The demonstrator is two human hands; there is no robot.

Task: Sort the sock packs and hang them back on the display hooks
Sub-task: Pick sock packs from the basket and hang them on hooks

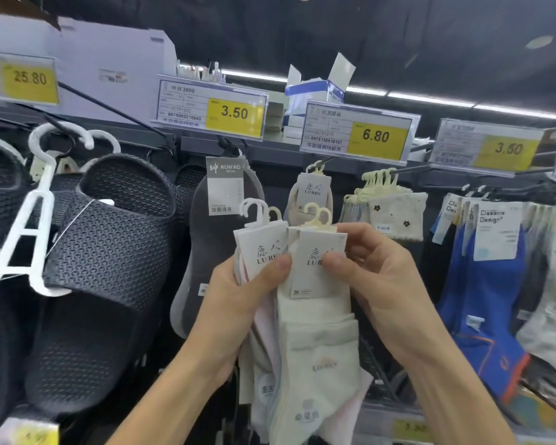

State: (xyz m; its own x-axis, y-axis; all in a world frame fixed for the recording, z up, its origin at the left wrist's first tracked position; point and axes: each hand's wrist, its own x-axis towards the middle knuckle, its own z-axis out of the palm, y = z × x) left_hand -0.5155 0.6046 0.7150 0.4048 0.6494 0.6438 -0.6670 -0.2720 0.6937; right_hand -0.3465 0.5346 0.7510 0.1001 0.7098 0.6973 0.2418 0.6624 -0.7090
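My left hand [238, 303] clamps a fanned bundle of sock packs [260, 248], thumb flat on the front card (it reads LU REN), fingers hidden behind. My right hand [376, 274] pinches the front cream pack [318, 348] by its card, thumb on the printed face and fingers curled round the top edge. The two thumbs point tip towards tip, close together.

The cream pack overlaps the bundle. Its socks hang down below both palms, with pale pink and pale blue edges showing beside them. Above my left thumb stands a white hanger hook [254, 210]; above my right thumb are cream hanger hooks [318, 215], held up in the air.

Just above my right fingers, a matching hung pack [313, 191] sits on a display hook [326, 162] under the 6.80 price tag [376, 136]. Up and left of my left hand hangs a dark grey KUN'AO sock pack [222, 220], beneath a 3.50 price tag [235, 112]. Beyond my right knuckles hang flower-print sock packs [395, 213], and farther right, blue socks [488, 284]. Well left of my left wrist hang black slippers [109, 252] on a white hanger [36, 220].
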